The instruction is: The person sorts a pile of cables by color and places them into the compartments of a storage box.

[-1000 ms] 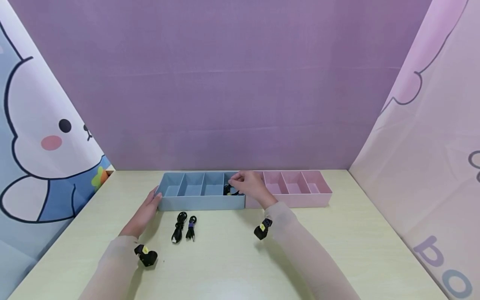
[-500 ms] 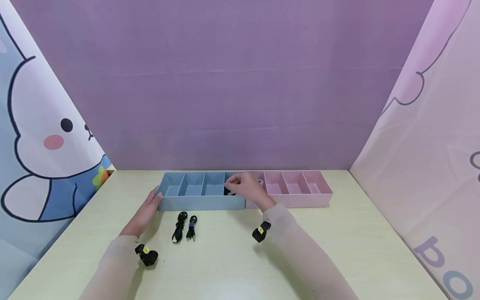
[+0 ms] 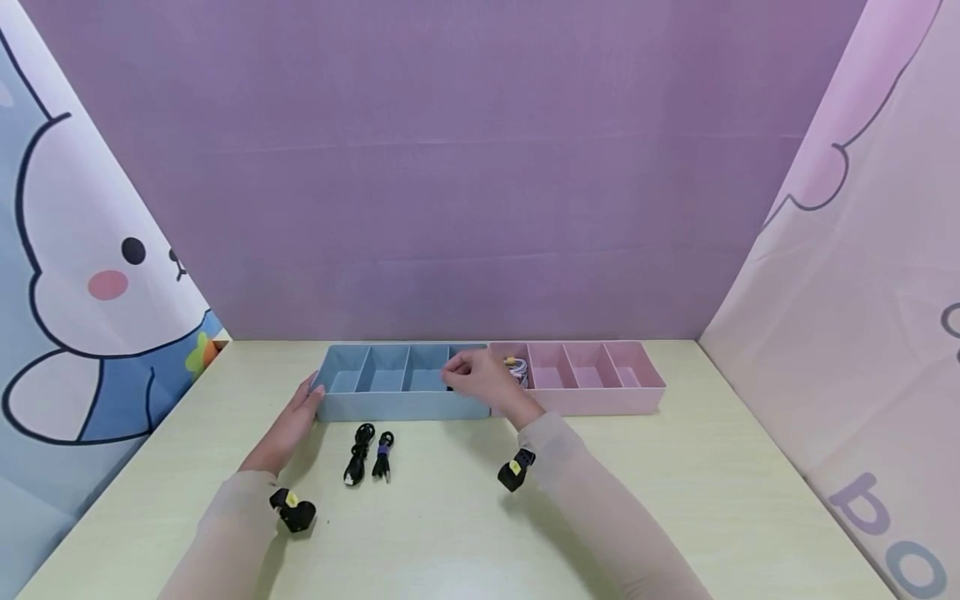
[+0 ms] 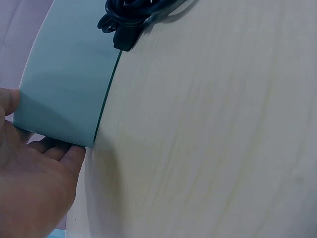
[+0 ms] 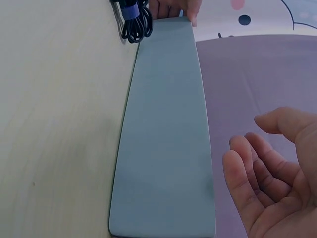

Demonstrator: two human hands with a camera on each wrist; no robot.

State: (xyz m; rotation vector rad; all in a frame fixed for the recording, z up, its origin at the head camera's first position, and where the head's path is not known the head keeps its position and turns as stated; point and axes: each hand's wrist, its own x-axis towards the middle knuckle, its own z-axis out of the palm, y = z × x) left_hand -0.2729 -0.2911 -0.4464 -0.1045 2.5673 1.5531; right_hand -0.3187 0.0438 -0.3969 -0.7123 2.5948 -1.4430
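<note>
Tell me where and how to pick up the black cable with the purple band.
Pinch the purple band, probably from above and slightly right: the black cable lies flat on the table, gathered narrow there, with a loop at the far end and its ends nearer. The larger black cable lies close on its left.

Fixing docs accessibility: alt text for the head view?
A person's right grip hovers over the right end of a divided blue box; the left grip holds its left end. Two bundled black cables lie on the table in front; a pink box adjoins the blue one on the right.
</note>
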